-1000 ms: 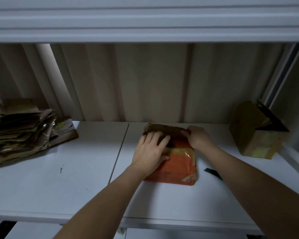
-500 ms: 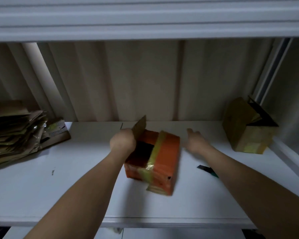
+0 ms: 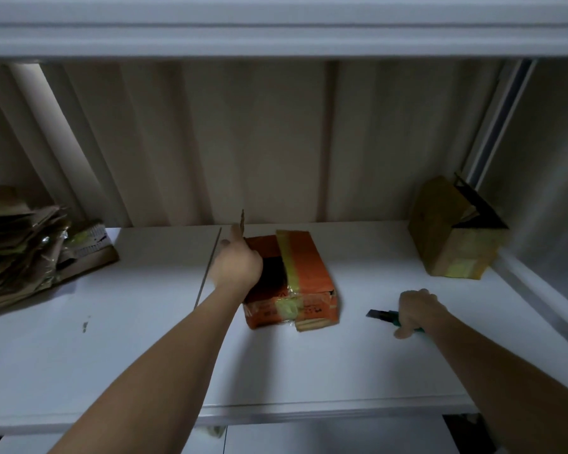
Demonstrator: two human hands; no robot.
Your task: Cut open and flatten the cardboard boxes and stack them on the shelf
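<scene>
An orange cardboard box (image 3: 309, 273) with yellow tape lies on the white shelf (image 3: 145, 339), mid-centre. One flap on its left side stands up. My left hand (image 3: 236, 263) grips the box's left side at that flap. To the right of the box lies a utility knife (image 3: 379, 314) with a green handle and dark blade end. My right hand (image 3: 415, 311) has its fingers curled round the knife's handle on the shelf.
A pile of flattened cardboard (image 3: 23, 244) sits at the shelf's far left. A brown box (image 3: 453, 237) with yellow tape and an open dark top stands at the back right corner. A shelf board (image 3: 276, 24) hangs overhead.
The orange box was pressed flat under both hands, then lifted and turned by my left hand; it now lies on the shelf. My right hand left the box and moved right onto the knife.
</scene>
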